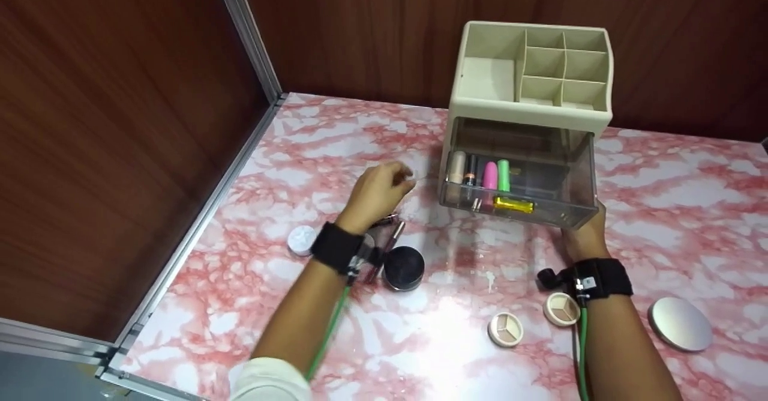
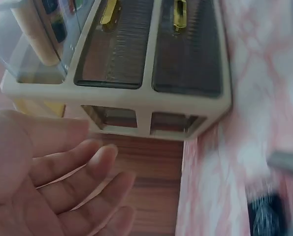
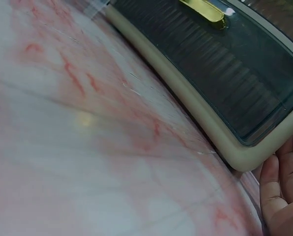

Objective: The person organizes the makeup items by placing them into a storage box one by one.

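Observation:
A cream cosmetics organizer stands at the back of the table, its top drawer pulled out. Lying in that drawer are a pink tube, a green tube, a beige tube, a black tube and a gold-coloured tube. My left hand hovers left of the drawer; the left wrist view shows its fingers loosely bent around nothing. Partly hidden below the drawer, my right hand touches the organizer's side, with fingers at its lower corner in the right wrist view.
Beneath my left wrist lie a round black jar, a slim dark tube and a white round container. Two three-shade pans sit toward the front. A silver round compact is at the right. Wood-grain walls border the table.

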`<state>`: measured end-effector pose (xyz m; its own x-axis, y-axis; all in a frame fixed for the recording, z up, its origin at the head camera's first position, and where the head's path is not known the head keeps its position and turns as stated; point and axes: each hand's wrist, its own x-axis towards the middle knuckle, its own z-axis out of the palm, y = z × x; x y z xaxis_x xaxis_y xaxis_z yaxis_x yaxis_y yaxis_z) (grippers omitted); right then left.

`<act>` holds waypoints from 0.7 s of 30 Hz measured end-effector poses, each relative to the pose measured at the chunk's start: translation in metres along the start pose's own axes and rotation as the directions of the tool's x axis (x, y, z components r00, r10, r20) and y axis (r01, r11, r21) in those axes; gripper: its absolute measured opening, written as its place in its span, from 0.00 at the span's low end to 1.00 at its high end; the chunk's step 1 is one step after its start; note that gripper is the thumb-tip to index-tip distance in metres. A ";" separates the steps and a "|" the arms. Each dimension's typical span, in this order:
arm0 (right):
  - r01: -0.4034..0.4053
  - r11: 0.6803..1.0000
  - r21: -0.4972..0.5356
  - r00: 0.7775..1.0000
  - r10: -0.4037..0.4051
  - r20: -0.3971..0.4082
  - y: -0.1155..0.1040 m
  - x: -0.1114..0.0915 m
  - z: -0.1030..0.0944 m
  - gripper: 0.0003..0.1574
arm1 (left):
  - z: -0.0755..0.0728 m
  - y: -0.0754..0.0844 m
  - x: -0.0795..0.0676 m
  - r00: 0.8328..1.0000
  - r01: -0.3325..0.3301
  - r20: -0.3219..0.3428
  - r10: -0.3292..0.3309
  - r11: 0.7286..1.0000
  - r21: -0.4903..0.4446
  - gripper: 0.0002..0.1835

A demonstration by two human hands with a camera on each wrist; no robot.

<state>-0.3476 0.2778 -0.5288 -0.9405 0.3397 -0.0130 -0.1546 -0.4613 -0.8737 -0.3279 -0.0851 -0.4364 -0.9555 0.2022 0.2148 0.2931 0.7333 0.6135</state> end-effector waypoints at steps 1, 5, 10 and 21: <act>-0.011 1.000 0.008 1.000 0.011 -0.002 0.000 0.000 0.000 0.18 | -0.003 -0.001 -0.005 1.000 -0.014 0.019 0.013 0.999 0.039 0.09; 0.017 0.999 0.035 0.999 -0.018 0.047 0.004 0.001 0.000 0.18 | -0.011 -0.006 -0.029 0.995 -0.057 0.095 0.044 0.988 0.145 0.05; 0.025 0.994 0.106 0.995 -0.035 0.096 0.008 0.001 0.002 0.16 | -0.016 -0.015 -0.057 0.991 -0.083 0.119 0.059 0.975 0.206 0.04; 0.063 0.998 -0.007 0.994 -0.063 0.086 0.019 -0.002 0.011 0.17 | -0.029 -0.061 -0.086 0.999 -0.003 0.038 -0.006 0.973 0.229 0.05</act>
<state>-0.3516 0.2592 -0.5397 -0.9515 0.2961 0.0836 -0.2118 -0.4332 -0.8761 -0.2626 -0.1664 -0.4700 -0.9579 0.2224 0.1817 0.2803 0.8618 0.4228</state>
